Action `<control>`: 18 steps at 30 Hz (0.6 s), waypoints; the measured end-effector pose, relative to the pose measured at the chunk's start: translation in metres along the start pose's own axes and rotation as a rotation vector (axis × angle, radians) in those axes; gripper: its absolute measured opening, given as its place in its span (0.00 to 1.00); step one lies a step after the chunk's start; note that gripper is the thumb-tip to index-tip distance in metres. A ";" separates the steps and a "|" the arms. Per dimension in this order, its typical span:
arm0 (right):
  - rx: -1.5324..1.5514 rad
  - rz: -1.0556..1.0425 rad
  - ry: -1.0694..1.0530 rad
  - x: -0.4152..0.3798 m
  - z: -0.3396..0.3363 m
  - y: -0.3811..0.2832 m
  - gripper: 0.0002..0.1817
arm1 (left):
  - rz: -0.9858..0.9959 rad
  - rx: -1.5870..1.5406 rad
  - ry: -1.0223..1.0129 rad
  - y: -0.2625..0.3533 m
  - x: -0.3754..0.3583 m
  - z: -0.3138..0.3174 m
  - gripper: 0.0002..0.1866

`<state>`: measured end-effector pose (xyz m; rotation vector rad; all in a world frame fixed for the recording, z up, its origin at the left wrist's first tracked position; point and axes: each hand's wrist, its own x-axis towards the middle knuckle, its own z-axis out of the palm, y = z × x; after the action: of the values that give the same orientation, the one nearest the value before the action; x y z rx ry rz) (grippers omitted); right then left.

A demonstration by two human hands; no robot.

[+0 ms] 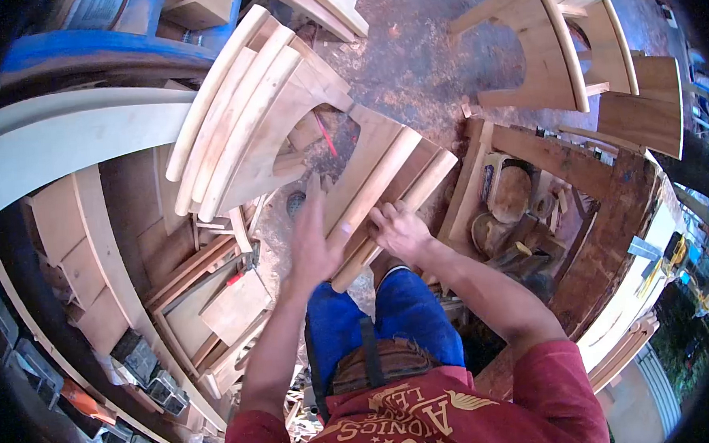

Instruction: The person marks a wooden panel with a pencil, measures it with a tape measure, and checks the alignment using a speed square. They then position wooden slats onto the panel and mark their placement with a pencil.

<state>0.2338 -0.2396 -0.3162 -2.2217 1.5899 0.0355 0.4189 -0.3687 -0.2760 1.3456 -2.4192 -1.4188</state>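
Observation:
A pale wooden piece with two rounded rails [384, 171] stands in front of me, its near end close to my knees. My left hand [313, 236] lies along its left side, fingers stretched out and slightly blurred, thumb beside the nearer rail. Curled fingers of my right hand [400, 231] grip the right-hand rail [433, 184]. Left of this piece, several similar curved wooden panels [243, 131] lean together in a row.
Assembled wooden frames [543, 47] stand at the upper right. A brown workbench [605, 206] borders a recess with tools and round containers on the right. Shelving with a long pale board [99, 225] fills the left. Wood offcuts [238, 310] lie below the panels.

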 end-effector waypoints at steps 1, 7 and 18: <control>-0.013 0.007 -0.004 0.006 -0.003 0.000 0.08 | 0.033 0.050 -0.027 0.002 -0.010 0.015 0.37; -0.060 0.054 0.062 0.040 -0.009 -0.004 0.08 | -0.036 0.248 0.045 -0.026 -0.003 0.015 0.33; -0.054 0.017 0.081 -0.028 0.010 -0.002 0.08 | -0.130 0.329 0.103 -0.078 0.047 -0.054 0.30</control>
<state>0.2282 -0.2104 -0.3172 -2.2773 1.6697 -0.0067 0.4636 -0.4547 -0.3177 1.6221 -2.6213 -0.9704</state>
